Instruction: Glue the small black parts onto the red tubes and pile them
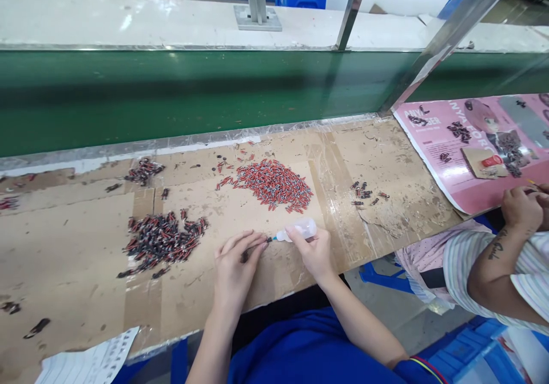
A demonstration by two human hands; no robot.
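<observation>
My left hand point(238, 258) pinches a small dark part point(245, 254) just above the cardboard, and its fingers hide most of it. In my right hand point(315, 252) is a clear squeeze bottle point(302, 228), tipped sideways with its thin blue-green tip pointing left. That tip meets, or nearly meets, the dark end at my left fingertips; I cannot tell which. Beyond my hands lies a heap of small red and silver parts point(274, 182). To the left is a pile of black and red parts point(165, 238).
Cardboard point(86, 218) covers the bench, and a green belt point(171, 92) runs behind it. Several dark parts point(364, 192) lie at right. A paper sheet point(92, 361) overhangs the front edge. On the right, a co-worker's hands point(523, 206) are beside a pink poster point(472, 192).
</observation>
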